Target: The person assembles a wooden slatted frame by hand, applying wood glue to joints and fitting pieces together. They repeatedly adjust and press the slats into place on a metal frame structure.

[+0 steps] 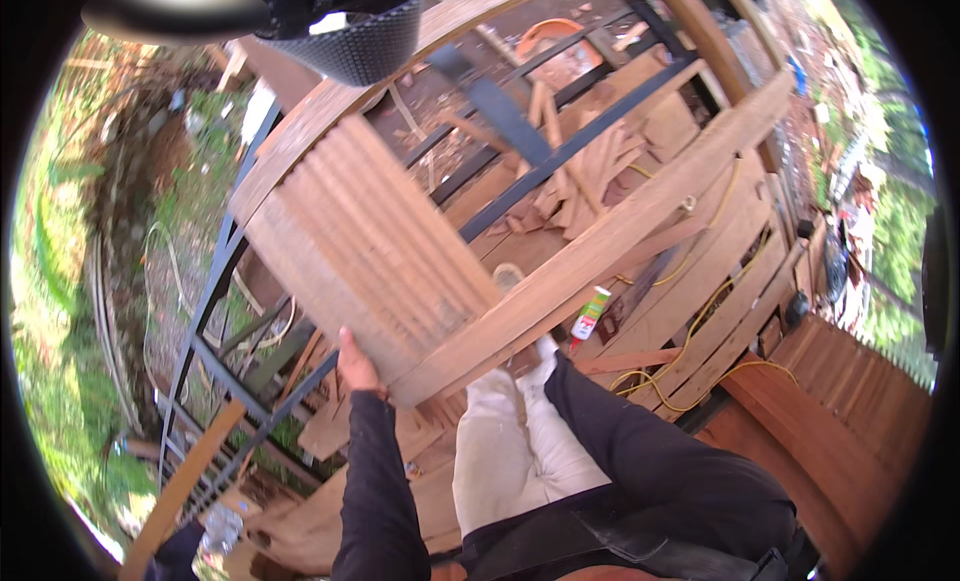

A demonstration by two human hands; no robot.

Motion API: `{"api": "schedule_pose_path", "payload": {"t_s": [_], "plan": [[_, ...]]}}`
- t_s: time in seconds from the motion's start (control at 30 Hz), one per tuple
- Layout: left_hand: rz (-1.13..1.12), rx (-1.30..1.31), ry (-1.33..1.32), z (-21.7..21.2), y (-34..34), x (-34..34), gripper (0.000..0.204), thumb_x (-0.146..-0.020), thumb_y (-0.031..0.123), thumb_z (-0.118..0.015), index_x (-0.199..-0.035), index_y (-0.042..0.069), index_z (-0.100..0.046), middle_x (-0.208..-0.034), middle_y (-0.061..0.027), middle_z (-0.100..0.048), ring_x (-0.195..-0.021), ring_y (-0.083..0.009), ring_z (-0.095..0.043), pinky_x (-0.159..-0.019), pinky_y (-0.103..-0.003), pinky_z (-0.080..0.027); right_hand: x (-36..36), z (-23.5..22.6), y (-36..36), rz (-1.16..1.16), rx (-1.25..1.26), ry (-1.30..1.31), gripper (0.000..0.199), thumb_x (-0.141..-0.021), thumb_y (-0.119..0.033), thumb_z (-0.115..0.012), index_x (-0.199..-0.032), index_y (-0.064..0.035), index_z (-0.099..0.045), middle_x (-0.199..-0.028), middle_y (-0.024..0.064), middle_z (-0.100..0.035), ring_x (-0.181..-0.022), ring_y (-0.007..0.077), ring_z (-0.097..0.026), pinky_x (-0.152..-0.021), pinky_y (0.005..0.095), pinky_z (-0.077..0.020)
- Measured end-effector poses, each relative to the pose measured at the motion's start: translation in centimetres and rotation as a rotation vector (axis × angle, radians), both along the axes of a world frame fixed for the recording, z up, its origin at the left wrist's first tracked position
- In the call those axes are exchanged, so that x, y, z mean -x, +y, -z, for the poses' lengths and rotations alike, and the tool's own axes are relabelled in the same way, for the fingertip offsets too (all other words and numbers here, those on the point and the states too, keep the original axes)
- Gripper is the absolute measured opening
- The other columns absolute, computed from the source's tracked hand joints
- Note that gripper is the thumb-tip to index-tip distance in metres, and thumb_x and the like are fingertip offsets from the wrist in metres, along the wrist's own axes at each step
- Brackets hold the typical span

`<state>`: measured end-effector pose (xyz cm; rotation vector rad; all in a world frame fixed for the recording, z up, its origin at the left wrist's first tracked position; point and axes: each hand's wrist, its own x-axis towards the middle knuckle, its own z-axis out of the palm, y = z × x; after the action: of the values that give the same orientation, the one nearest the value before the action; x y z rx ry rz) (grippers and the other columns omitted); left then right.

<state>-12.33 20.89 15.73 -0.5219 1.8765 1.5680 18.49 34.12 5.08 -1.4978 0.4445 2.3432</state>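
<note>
My left hand (358,368) grips the near left edge of a reddish-brown wooden panel with a ribbed face (390,246). My thumb lies along the edge, and the other fingers are mostly hidden. The panel sits in a corner between a curved wooden rail (330,116) on its far side and a long straight wooden rail (600,246) on its near side. My right hand does not show. Just beyond my legs, a white and green bottle with a red tip (590,316) lies beside the straight rail.
Dark metal bars (560,161) form a frame under the rails. Wood offcuts (590,176) and an orange bucket (560,43) are beyond them. A yellow cord (690,336) runs across planks at the right. Stacked brown boards (850,401) stand at the lower right.
</note>
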Motion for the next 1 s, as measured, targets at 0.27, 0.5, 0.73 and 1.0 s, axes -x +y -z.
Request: {"api": "schedule_pose_path", "payload": {"t_s": [0.27, 0.5, 0.73, 1.0], "plan": [[0.035, 0.320, 0.261, 0.9, 0.4, -0.6, 0.062, -0.106, 0.047, -0.059, -0.131, -0.010, -0.063, -0.122, -0.0170, -0.072, -0.108, -0.0236, -0.069, -0.099, -0.035, -0.051, -1.3, -8.7, 2.0, -0.447, -0.073, -0.314, 0.050, -0.106, -0.044, -0.055, -0.134, -0.0034, -0.062, -0.119, 0.0138, -0.070, -0.110, 0.0259, -0.066, -0.098, 0.0434, -0.0538], [0.090, 0.455, 0.316, 1.4, 0.7, -0.1, 0.066, -0.102, 0.055, -0.060, -0.125, -0.006, -0.069, -0.119, -0.0242, -0.074, -0.112, -0.0342, -0.071, -0.099, -0.040, -0.051, -2.2, -18.0, 6.6, -1.297, -1.410, -0.534, 0.022, -0.098, -0.018, -0.070, -0.104, 0.0031, -0.069, -0.096, 0.0152, -0.072, -0.091, 0.0255, -0.070, -0.087, 0.0364, -0.0543], [0.065, 0.481, 0.273, 0.8, 1.2, -0.5, 0.064, -0.100, 0.056, -0.061, -0.126, -0.002, -0.070, -0.118, -0.0272, -0.073, -0.114, -0.0408, -0.069, -0.100, -0.044, -0.050, 14.2, -16.1, 12.6, -1.090, -1.648, -0.608, 0.047, -0.091, -0.017, -0.078, -0.131, 0.0021, -0.061, -0.120, 0.0181, -0.068, -0.109, 0.0290, -0.070, -0.095, 0.0389, -0.0561], [0.093, 0.597, 0.291, -0.2, 1.8, -0.5, 0.062, -0.098, 0.056, -0.063, -0.120, -0.001, -0.071, -0.114, -0.0276, -0.073, -0.111, -0.0435, -0.069, -0.097, -0.045, -0.051, 21.2, -14.5, 11.5, -1.473, -1.473, -0.649, 0.088, -0.092, -0.053, -0.074, -0.148, 0.0086, -0.046, -0.147, 0.0308, -0.053, -0.138, 0.0400, -0.052, -0.117, 0.0410, -0.0396]]}}
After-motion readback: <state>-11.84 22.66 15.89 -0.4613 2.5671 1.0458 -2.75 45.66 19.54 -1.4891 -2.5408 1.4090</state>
